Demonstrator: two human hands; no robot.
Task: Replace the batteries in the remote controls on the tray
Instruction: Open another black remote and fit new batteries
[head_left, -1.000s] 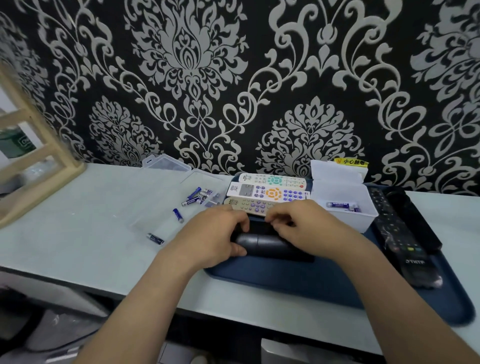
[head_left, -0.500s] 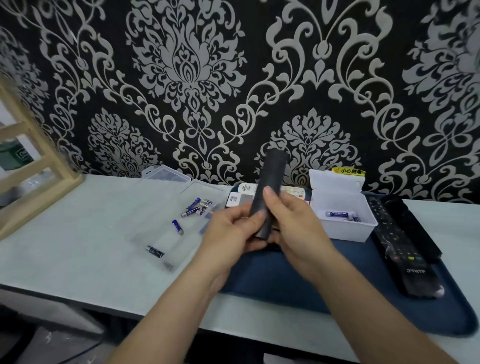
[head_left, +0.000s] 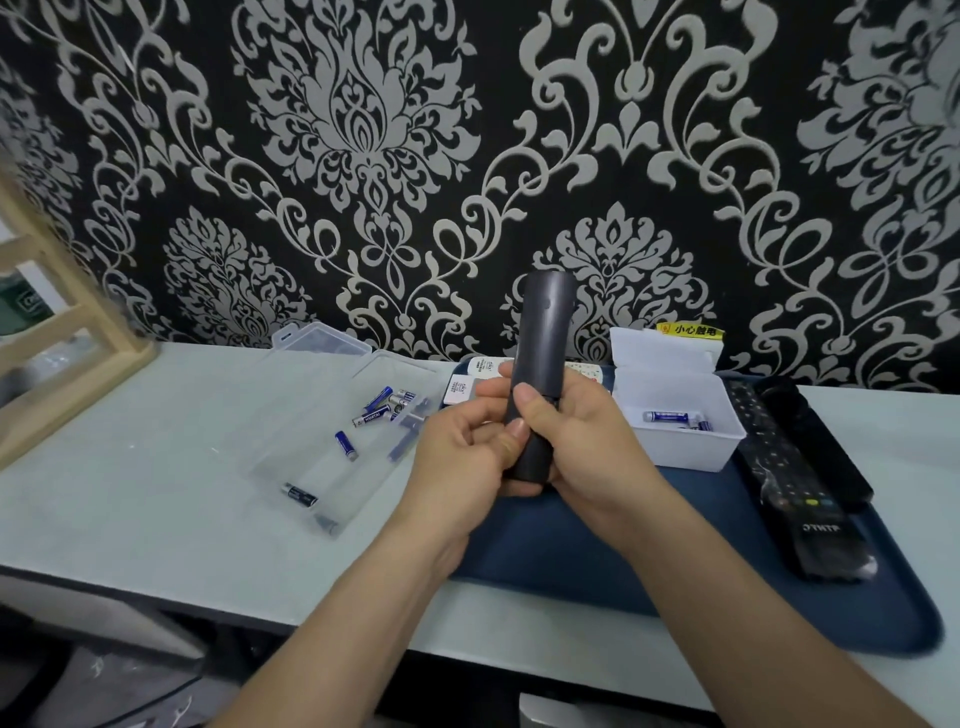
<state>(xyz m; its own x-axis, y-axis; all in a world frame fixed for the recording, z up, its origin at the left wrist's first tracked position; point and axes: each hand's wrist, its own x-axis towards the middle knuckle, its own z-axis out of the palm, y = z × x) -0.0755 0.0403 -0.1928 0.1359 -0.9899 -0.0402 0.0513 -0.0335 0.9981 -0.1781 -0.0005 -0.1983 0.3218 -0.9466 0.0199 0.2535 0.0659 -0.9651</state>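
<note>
Dark grey remote (head_left: 540, 364) is held upright over the near-left part of the navy tray (head_left: 571, 561). Its plain back side faces the camera, top end up in front of the wallpaper, lower end buried in both hands. Left hand (head_left: 457, 462) wraps the lower body from the left, fingers curled round, thumb lying on the back face near the bottom. Right hand (head_left: 587, 441) grips from the right, its thumb (head_left: 525, 397) pressed on the back face just above the left thumb. Both hands are grasping the remote. Can't tell if the battery cover is on or off.

Behind the hands, at the tray's far-left corner, white remotes (head_left: 460, 391) lie flat, mostly hidden, count unclear. To their right on the tray is an open white box (head_left: 680, 449), lid flipped up against the wall, with boxed batteries (head_left: 666, 416) (blue labels) on its floor. At the tray's right end two black remotes lie side by side, lengthways: the buttoned remote (head_left: 784, 478) face up, and the plain black remote (head_left: 815, 441) just beside it on the outer side.

Left of the tray on the pale table (head_left: 130, 467) is an open clear plastic case (head_left: 311, 447). A cluster of loose batteries (head_left: 372, 417) sits in its far-right part, a single blue battery (head_left: 346, 445) mid-case and a dark battery (head_left: 300, 494) near the front. Wooden frame (head_left: 72, 338) at the far left edge. Black-and-silver damask wallpaper (head_left: 363, 130) behind, with a yellow sticker (head_left: 690, 330) above the box.
</note>
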